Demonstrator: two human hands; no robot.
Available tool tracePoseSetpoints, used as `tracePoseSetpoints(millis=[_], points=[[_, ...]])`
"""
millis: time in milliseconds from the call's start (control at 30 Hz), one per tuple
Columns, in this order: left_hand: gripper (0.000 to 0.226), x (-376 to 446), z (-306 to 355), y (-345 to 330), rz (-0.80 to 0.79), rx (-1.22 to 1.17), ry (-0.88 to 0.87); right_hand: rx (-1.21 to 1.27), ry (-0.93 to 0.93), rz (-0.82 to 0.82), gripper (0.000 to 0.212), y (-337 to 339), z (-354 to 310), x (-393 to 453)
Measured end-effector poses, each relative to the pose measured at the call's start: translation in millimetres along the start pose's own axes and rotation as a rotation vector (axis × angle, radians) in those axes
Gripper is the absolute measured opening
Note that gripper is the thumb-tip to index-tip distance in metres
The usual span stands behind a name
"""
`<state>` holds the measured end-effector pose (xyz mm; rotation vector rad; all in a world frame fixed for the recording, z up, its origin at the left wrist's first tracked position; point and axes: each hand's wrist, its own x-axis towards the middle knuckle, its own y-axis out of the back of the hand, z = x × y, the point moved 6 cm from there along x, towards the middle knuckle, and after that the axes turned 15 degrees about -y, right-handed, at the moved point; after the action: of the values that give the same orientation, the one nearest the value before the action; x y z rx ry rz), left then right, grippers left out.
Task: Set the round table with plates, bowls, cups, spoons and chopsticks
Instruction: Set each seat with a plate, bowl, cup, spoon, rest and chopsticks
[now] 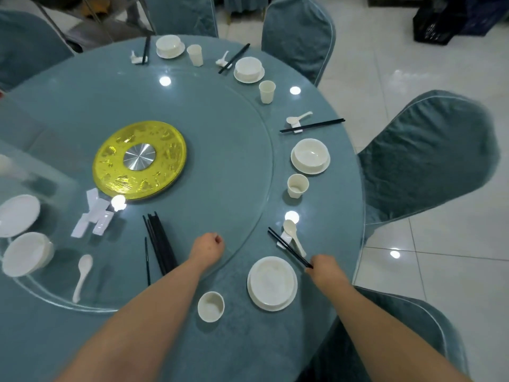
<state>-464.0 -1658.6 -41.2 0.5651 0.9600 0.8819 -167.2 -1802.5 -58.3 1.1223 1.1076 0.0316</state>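
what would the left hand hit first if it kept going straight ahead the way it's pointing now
Probably nothing soon. The left hand points up and slightly right across the bare glass turntable; the gold disc lies off to its left, so the path looks free as far as the far place settings, though depth is hard to judge.

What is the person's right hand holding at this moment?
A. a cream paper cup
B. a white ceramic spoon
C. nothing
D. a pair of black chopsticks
D: the right hand grips the near end of the pair of black chopsticks, whose far end lies on the small white rest beside the white ceramic spoon.
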Motion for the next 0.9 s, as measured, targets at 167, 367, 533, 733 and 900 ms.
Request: tracePoseSetpoints(millis=[167, 367, 533, 733, 900], points=[[0.024, 7.0, 0.2, -1.8, -0.007, 0.004, -0.009, -0.028, -0.004, 0.012, 0.024, -6.2, 1.6, 8.9], [0.022, 8.8, 2.3, -2.3, -0.013, 0.01, -0.016, -0.04, 0.023, 0.031, 0.023, -10.0, -0.8, 13.9], [0.02, 9.9, -0.3, -2.5, -0.024, -0.023, -0.013, 0.037, 0.014, 0.064, 0.031, -10.2, -1.5, 13.0], [0.02, 12.6, -3.7, 0.2, -0.008, -0.042, -0.014, 0.16, 0.053, 0.208, 0.033, 6.8, -30.7, 16.8], [0.019, 12.4, -12.1, -0.9, 0.013, -0.083, -0.009, 0.089, 0.085, 0.277, 0.033, 14.9, -49.8, 26.8]])
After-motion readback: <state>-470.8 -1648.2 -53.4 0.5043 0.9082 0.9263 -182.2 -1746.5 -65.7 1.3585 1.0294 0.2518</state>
